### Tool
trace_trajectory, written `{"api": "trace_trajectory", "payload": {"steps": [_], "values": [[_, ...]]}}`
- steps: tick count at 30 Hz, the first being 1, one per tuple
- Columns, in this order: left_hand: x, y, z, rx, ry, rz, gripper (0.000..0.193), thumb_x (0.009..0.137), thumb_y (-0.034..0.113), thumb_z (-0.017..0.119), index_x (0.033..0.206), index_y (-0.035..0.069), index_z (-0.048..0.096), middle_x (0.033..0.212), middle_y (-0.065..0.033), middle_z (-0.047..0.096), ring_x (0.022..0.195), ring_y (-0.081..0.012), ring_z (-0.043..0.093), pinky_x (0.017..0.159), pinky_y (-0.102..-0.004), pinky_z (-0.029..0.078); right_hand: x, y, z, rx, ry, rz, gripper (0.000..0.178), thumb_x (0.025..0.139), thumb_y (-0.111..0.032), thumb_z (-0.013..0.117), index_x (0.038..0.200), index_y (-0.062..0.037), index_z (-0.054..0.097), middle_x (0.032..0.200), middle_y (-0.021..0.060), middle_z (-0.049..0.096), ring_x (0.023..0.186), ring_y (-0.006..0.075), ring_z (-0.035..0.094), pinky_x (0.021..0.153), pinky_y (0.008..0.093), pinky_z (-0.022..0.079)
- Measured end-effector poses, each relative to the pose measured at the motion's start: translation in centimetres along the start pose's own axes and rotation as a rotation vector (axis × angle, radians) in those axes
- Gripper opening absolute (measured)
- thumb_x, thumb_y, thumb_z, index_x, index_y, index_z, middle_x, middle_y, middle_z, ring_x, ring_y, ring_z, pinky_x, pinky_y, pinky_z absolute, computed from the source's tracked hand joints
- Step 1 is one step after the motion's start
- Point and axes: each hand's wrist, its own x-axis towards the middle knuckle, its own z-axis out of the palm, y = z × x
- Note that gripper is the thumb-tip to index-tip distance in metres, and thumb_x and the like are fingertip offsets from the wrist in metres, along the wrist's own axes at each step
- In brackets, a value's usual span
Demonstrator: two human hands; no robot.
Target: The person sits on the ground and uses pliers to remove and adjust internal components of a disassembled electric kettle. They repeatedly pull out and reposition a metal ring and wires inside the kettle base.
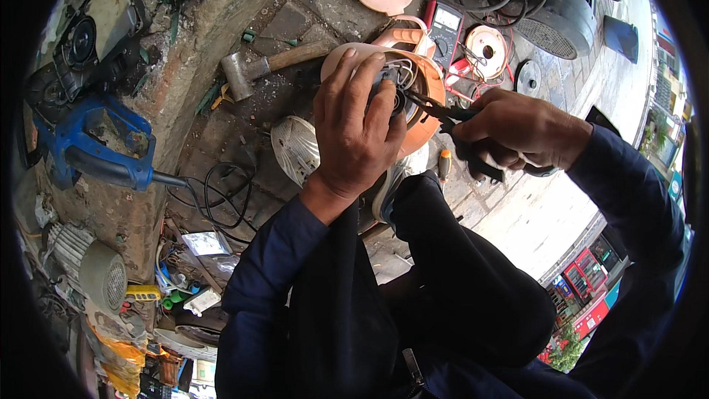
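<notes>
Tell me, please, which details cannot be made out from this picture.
Head view, hidden: much of the dark part inside the orange housing, covered by the left hand.
Head view, hidden: some of the handles of the pliers, covered by the right hand.
Head view, too small: what the pliers' tips touch; the reading on the meter.
Head view, cut off by the upper edge: the large dark motor.

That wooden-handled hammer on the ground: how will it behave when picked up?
The hammer is probably head-heavy: its thick metal head looks denser than the slim wooden handle. It should lift stiffly, as the handle looks solid and straight.
</notes>
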Motion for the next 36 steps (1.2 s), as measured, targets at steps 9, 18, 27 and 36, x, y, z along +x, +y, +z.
{"api": "trace_trajectory", "payload": {"steps": [9,18,27,36], "values": [[-0.2,-0.2,0.2,0.006,0.002,0.006,0.046,0.077,0.008,0.090,0.120,0.003,0.074,0.151,-0.0193,0.062,0.142,-0.0462,0.059,0.116,-0.0552,0.050,-2.8,-1.7,2.3,-1.535,0.509,-0.622,0.015,0.085,-0.015,0.071,0.084,-0.0031,0.080,0.086,0.0169,0.079,0.090,0.0315,0.081,0.081,0.0435,0.063],[-0.4,-0.3,0.3,-0.005,0.014,0.001,0.044,0.079,0.010,0.088,0.120,0.003,0.075,0.151,-0.0186,0.062,0.144,-0.0454,0.057,0.117,-0.0556,0.047,0.0,0.1,-0.4,-0.416,0.140,-0.056,0.026,0.107,-0.017,0.070,0.096,0.0065,0.074,0.074,0.0143,0.077,0.049,0.0169,0.068,0.045,0.0308,0.053],[0.1,0.0,0.1,0.030,0.012,0.032,0.039,0.082,0.011,0.086,0.119,0.001,0.076,0.151,-0.0195,0.062,0.143,-0.0461,0.058,0.117,-0.0552,0.049,1.2,1.5,-1.2,0.033,-0.077,-0.036,0.033,0.113,-0.020,0.061,0.095,0.0030,0.076,0.079,0.0143,0.079,0.050,0.0133,0.063,0.046,0.0285,0.048],[-0.2,-0.2,0.2,0.002,0.017,0.009,0.041,0.082,0.011,0.087,0.120,0.002,0.076,0.150,-0.0197,0.062,0.143,-0.0468,0.058,0.117,-0.0555,0.049,0.9,-0.5,-0.6,-0.832,0.072,-0.545,0.028,0.106,-0.014,0.062,0.089,0.0033,0.075,0.079,0.0166,0.077,0.060,0.0231,0.070,0.054,0.0378,0.053]]}}
